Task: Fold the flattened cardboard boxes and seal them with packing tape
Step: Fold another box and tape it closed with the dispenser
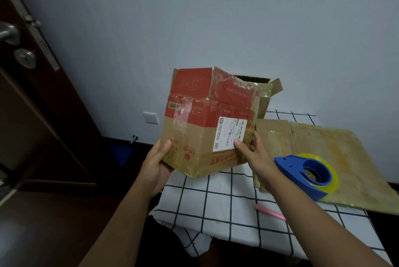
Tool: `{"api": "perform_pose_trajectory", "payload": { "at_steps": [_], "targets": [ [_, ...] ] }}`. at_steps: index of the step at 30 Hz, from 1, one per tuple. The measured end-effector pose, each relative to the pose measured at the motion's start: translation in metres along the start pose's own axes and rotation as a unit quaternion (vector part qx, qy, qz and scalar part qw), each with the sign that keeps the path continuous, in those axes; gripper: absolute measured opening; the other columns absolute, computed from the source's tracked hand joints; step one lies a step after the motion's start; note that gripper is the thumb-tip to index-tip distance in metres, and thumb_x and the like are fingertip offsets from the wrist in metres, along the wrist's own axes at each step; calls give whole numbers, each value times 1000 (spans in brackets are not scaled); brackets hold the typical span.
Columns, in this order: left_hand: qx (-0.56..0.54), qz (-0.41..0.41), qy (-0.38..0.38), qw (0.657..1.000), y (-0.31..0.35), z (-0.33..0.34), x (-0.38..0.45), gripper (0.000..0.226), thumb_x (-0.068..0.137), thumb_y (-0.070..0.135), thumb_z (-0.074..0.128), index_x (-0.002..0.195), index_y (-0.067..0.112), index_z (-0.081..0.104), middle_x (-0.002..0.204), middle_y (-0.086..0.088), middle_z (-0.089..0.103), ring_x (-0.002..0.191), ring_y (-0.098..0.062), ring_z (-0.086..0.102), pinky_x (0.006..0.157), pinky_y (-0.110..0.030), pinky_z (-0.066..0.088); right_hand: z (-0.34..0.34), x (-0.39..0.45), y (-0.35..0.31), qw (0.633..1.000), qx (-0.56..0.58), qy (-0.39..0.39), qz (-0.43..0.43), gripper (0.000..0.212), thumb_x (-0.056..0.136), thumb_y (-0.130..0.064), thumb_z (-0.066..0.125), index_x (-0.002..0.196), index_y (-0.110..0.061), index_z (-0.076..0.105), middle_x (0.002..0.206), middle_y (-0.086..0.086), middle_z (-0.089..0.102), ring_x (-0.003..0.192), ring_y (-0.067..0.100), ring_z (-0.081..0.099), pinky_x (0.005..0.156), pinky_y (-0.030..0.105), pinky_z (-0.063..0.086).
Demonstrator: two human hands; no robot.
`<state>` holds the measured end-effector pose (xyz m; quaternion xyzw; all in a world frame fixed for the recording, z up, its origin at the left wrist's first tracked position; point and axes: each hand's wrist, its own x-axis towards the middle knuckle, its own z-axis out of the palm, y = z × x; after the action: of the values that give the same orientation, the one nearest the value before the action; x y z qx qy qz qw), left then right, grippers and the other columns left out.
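A red-and-brown cardboard box (200, 124) with a white shipping label is held tilted above the table's left edge, its far end open with a flap sticking out. My left hand (156, 165) grips its lower left corner, thumb on the face. My right hand (251, 154) grips its lower right side, thumb on the label. A flattened brown cardboard box (323, 150) lies on the table to the right. On it rests a blue tape dispenser (306, 172) with a roll of clear yellowish packing tape.
The table wears a white cloth with a dark grid (216, 206). A pink pen-like tool (269, 212) lies near its front. A dark wooden door (32, 98) with a metal handle stands open at left. A pale wall with a socket (150, 117) is behind.
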<state>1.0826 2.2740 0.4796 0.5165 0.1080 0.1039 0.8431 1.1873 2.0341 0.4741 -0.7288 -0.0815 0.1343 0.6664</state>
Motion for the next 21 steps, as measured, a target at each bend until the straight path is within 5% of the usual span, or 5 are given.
{"api": "perform_pose_trajectory", "payload": {
  "at_steps": [5,7,11,18,21],
  "targets": [
    [117,29,58,991,6,2,-2,50,89,44,56,134,24,51,125,-3,65,117,-24,61,96,-43,52,-6,7,3,1000,-6,16,-15,93,63,-60,83,141,-36,39,126,-13,63,114,10,62,98,42,53],
    [223,60,107,967,7,6,0,51,90,49,55,139,38,44,133,7,52,119,-13,56,92,-29,49,-8,6,6,999,-4,34,-8,100,59,-57,85,141,-31,35,128,-8,61,114,13,62,96,40,54],
    [363,133,178,905,9,19,3,24,101,31,50,123,37,57,128,7,43,110,-6,48,89,-23,43,-11,2,6,997,-10,75,-8,79,77,-36,81,135,-24,29,125,-4,57,112,14,59,88,30,51],
    [322,97,124,934,10,55,-2,47,101,55,21,127,32,53,108,17,62,84,22,56,59,-2,41,-24,-7,-3,992,-29,111,-48,53,88,-28,72,120,-17,32,107,-19,52,93,-10,52,77,13,46],
    [305,102,104,941,8,65,-7,49,96,58,27,128,27,49,110,15,61,94,13,59,63,-6,43,-34,-14,-4,989,-41,122,-76,63,85,-32,74,130,-24,31,111,-19,52,100,-5,53,79,15,46]
  ]
}}
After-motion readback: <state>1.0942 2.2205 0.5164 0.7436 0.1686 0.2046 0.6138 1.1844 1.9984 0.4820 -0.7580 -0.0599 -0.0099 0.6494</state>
